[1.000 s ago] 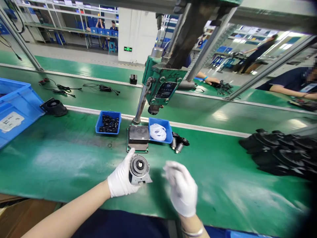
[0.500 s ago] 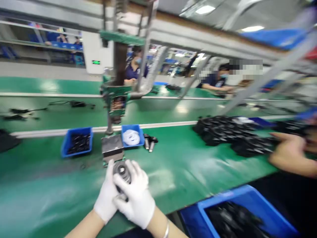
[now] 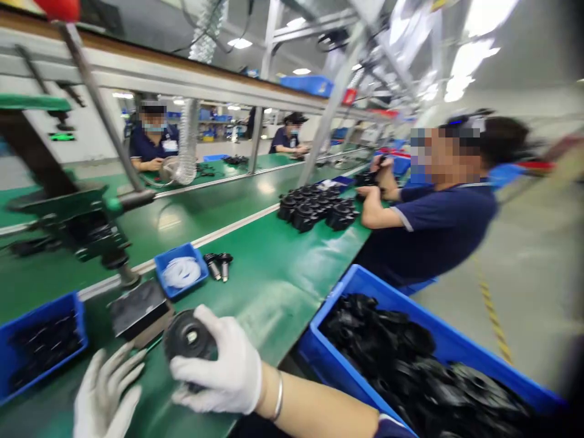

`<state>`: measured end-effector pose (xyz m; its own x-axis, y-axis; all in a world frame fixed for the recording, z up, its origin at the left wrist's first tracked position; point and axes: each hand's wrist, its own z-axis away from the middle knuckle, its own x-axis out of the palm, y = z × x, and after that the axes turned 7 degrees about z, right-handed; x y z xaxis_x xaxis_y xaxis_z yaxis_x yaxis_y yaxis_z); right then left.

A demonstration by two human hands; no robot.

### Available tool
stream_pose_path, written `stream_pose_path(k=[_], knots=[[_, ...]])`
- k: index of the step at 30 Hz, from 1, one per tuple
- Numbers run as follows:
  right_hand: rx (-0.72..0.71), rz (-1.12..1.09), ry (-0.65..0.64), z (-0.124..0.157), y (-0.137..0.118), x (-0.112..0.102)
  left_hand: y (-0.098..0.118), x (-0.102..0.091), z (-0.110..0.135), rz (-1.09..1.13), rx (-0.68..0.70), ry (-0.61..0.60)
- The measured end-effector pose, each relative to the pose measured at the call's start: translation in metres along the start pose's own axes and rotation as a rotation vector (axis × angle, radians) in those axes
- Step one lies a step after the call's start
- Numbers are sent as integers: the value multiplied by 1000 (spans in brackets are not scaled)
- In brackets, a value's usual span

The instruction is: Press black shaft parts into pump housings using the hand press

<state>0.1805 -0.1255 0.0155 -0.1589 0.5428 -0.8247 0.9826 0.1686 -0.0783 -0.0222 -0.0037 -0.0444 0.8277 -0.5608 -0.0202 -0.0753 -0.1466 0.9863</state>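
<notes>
Right hand [image 3: 223,371]: white glove, bracelet at the wrist. Grip closed over a round black part [image 3: 187,336], fingers wrapped across its near side; the part sat low over the green counter [image 3: 274,274], just in front of the press base [image 3: 137,307], its pale centre hub facing up.

Left hand [image 3: 106,395]: white glove, fingers spread and loose, grip open and holding nothing, just left of the part and apart from it.

Press [image 3: 86,219]: dark green body on a slanted post, standing over the grey base plate at the counter's left.

Small blue bin [image 3: 181,271]: right of the base, holding white rings. Two short metal-tipped black pieces [image 3: 218,264] lay just beside it on the counter.

Second blue bin [image 3: 41,340]: far left, filled with small black parts, blurred.

Large blue crate [image 3: 410,359]: off the counter's near edge at right, heaped with black moulded parts.

Pile of black parts [image 3: 317,207]: further along the counter, loose, near a co-worker's forearm.

Co-worker [image 3: 433,213]: seated at right in a dark blue shirt, both hands raised over the counter's far end. Two more people in like shirts sat across the line behind the frame posts.
</notes>
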Motion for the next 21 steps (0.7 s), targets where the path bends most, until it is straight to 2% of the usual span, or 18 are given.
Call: stream_pose_path(k=[2,4,10,14,18,21], knots=[[43,-41,-26,5,0,4,4,3,7,96,-50,133],[60,-55,-63,9,-3,11,5,7,9,123,-69,158],[51,-107,60,11,-10,16,-2,7,8,147,-72,90],[37,-110,-36,7,-13,18,-2,7,9,154,-70,77],[66,-87,3,5,-25,22,5,6,10,146,-43,44],[71,-98,-109,10,-32,19,8,3,13,159,9,-32]])
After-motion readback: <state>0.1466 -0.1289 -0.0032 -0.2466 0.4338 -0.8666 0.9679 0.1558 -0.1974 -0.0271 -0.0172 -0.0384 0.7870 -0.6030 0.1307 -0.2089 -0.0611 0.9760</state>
